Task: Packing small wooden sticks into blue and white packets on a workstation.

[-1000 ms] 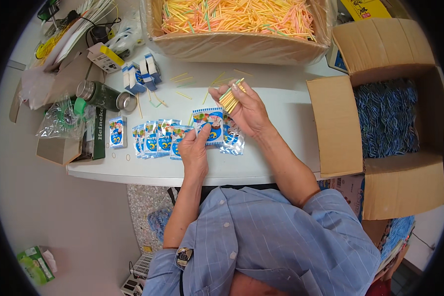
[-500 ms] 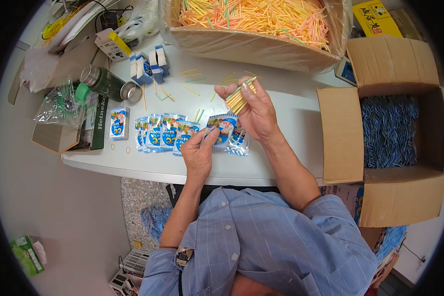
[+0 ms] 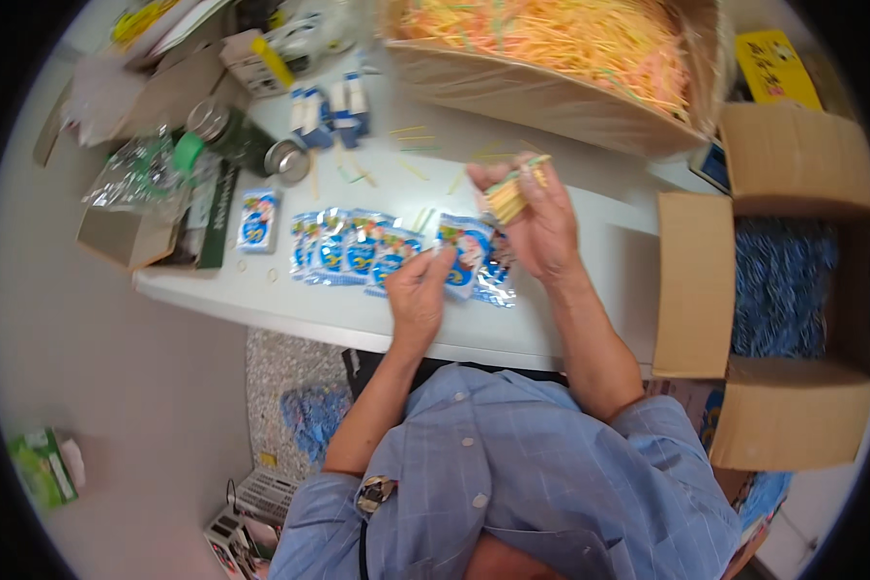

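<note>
Pinched between the thumb and fingers of my left hand (image 3: 416, 298) is a blue and white printed packet (image 3: 468, 253). My right hand (image 3: 551, 230) is closed around a bundle of thin yellow and green candy-like sticks (image 3: 506, 201), held above the table just right of that packet. Behind the held packet lies another shiny packet (image 3: 498, 278), partly covered. To the left, several similar blue packets (image 3: 331, 247) overlap in a row. Loose sticks (image 3: 414, 170) are scattered on the white table (image 3: 590, 280) beyond my hands. Motion blurs the bundle somewhat.
A large plastic-lined carton (image 3: 541, 92) full of pastel sticks stands at the back. On the right, an open cardboard box (image 3: 694, 290) holds dark blue twisted strands (image 3: 783, 290). A dark bottle (image 3: 234, 137), small blue boxes (image 3: 331, 114) and an upright packet (image 3: 257, 220) stand at left.
The whole view has shifted, so the table's things appear farther right. The packet in my left hand is now tilted more upright. My right hand still grips the stick bundle.
</note>
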`<state>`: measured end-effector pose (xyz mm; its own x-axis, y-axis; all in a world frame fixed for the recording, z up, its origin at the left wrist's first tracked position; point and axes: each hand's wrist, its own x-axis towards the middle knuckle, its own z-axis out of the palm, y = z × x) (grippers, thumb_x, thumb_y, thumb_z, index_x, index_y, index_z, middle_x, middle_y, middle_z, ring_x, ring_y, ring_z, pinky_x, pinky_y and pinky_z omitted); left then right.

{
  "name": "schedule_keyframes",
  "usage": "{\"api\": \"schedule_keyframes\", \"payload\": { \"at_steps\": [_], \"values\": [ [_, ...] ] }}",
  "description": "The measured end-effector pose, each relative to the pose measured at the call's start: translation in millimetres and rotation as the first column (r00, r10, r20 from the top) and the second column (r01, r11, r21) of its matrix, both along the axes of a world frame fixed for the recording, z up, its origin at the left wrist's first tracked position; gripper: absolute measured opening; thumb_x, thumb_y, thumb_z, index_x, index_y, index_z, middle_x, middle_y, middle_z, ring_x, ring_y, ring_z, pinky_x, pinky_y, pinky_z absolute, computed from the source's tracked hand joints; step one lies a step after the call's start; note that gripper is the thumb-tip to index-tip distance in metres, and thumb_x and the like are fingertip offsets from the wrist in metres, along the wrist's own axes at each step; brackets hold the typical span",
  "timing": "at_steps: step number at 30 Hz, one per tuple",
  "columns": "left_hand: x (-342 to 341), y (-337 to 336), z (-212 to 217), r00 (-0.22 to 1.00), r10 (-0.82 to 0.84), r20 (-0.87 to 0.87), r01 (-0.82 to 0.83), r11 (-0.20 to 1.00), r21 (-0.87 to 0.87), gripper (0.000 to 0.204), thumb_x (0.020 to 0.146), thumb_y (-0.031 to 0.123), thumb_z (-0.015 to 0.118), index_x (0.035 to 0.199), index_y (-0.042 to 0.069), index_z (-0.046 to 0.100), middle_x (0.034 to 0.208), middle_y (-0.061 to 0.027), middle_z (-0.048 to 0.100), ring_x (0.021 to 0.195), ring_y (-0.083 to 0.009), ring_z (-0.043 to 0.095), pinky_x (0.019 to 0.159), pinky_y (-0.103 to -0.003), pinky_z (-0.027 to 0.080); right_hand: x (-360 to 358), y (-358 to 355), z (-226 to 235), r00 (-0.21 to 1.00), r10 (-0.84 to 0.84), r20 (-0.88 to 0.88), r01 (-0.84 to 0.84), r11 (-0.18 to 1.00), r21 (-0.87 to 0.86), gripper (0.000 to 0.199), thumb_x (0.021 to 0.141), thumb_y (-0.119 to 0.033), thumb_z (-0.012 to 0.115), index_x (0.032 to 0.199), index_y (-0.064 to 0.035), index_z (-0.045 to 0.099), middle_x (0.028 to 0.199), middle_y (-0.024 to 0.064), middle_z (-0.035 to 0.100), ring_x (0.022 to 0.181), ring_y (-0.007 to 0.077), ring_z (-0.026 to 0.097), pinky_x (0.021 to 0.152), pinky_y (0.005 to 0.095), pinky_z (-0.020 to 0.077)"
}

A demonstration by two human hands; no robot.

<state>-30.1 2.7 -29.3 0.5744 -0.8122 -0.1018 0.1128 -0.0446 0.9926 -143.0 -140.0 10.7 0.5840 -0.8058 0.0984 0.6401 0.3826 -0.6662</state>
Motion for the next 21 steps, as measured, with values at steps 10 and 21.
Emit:
{"api": "schedule_keyframes", "payload": {
  "at_steps": [10,21],
  "values": [
    [-0.9,1.2,1.2,0.999,0.052,-0.013,-0.053,0.998,-0.045,0.021,0.097,0.018,0.068,0.093,-0.003,0.073,0.07,0.0075,0.055,0.067,-0.0012,0.042,0.057,-0.021,0.036,-4.0,-2.0,0.4,1.0,-0.002,0.025,0.002,1.0,-0.027,0.017,0.105,-0.017,0.048,0.119,-0.0084,0.051,0.109,0.0125,0.067,0.125,0.035,0.057,0.115,0.0504,0.0354],
    [2.8,7.7,4.4,0.99,-0.062,0.128,0.076,0.991,-0.108,0.025,0.098,0.019,0.066,0.095,-0.005,0.072,0.074,0.0049,0.056,0.07,-0.0036,0.045,0.06,-0.021,0.037,7.3,9.3,16.7,0.999,0.039,0.036,-0.033,0.987,-0.157,0.016,0.106,-0.016,0.044,0.118,-0.0064,0.048,0.108,0.0149,0.064,0.124,0.0384,0.058,0.111,0.0514,0.0401]
  ]
}}
